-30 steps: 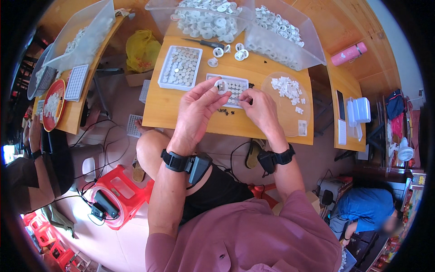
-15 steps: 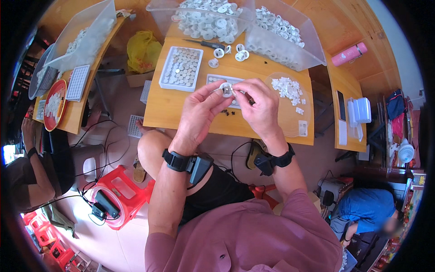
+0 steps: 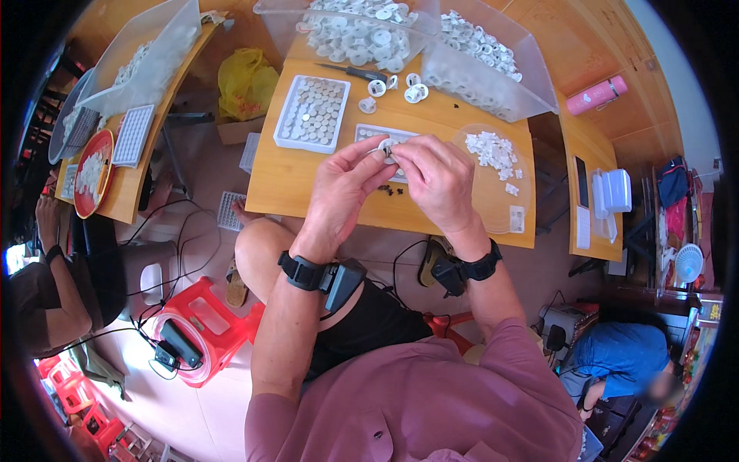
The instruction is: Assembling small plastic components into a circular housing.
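A small round white plastic part (image 3: 387, 146) with a dark and metallic middle is held over the table between my hands. My left hand (image 3: 346, 179) grips its left side between thumb and fingers. At the part's right side, the fingertips of my right hand (image 3: 437, 175) are pinched together; they hide whatever they hold. Partly behind the hands lies a pale tray (image 3: 369, 132) of round discs. A few small black pieces (image 3: 392, 190) rest just below the hands. To the right, a clear round lid-like plate (image 3: 481, 202) carries a heap of small white pieces (image 3: 493, 152).
A white tray (image 3: 279, 140) of silvery discs stands left on the wooden table (image 3: 300, 189). Beyond it lie a black-handled screwdriver (image 3: 363, 73) and loose round parts (image 3: 416, 93). Clear bins (image 3: 493, 92) of white parts line the back. A co-worker (image 3: 65, 296) sits at left.
My right fingertips have shifted slightly left, closer over the round part, and the part has tilted so that less of its middle shows. The whole view has moved a little.
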A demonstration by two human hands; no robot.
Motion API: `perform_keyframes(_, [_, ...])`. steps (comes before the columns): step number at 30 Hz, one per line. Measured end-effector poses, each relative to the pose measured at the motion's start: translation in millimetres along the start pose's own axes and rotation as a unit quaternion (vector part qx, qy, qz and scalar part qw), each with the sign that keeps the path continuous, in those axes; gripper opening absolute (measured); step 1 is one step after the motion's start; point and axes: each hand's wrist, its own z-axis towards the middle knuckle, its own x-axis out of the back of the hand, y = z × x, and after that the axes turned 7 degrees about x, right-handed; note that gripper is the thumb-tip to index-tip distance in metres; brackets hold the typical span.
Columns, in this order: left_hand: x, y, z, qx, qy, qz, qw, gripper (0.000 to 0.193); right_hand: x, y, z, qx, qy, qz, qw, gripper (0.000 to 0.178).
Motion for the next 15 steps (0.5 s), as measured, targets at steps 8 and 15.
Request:
perform_keyframes(8, [-1.2,-2.0,-0.7,-0.004,0.01,0.027,1.0,0.033,-4.9,2.0,-6.1,-0.06,-0.017,0.06,0.996,0.013])
perform_keyframes(15, [0.9,-4.4,-1.6,-0.002,0.009,0.086,0.996,0.032,2.9,4.9,-1.7,-0.26,-0.086,0.214,0.938,0.006])
